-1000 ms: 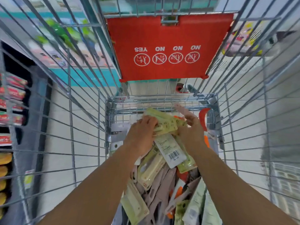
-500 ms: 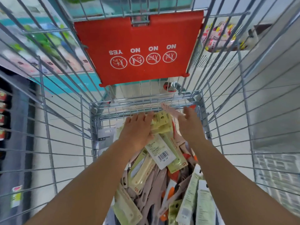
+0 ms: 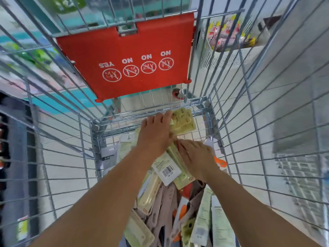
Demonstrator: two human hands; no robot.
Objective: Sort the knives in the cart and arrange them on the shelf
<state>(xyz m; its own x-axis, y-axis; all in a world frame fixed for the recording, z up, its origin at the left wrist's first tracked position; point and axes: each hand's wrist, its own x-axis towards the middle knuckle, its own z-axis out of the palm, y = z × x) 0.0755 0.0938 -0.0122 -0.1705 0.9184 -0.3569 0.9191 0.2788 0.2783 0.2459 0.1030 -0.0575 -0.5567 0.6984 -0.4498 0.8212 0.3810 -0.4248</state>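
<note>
Both my arms reach down into a wire shopping cart [image 3: 92, 157] full of packaged knives. My left hand [image 3: 154, 134] holds a stack of pale green knife packs [image 3: 183, 122] near the cart's far end, fingers wrapped over their top. My right hand [image 3: 197, 157] lies just below and right of it, fingers down on another pale green pack [image 3: 179, 168] with a white barcode label [image 3: 167, 171]. Whether it grips that pack is unclear. Below lie more packs: cream [image 3: 149, 195], beige [image 3: 165, 204], orange-handled [image 3: 220, 162] and light green [image 3: 219, 227].
The cart's red child-seat flap [image 3: 128, 56] with warning icons hangs at the far end. Wire walls rise close on both sides. A store shelf with red and yellow goods [image 3: 3, 157] shows at the left edge, blurred. A white basket of goods [image 3: 229, 36] sits at the upper right.
My right hand has dropped from beside the held stack onto a green pack lower in the pile. My left hand has pushed the stack slightly farther forward. The view has shifted.
</note>
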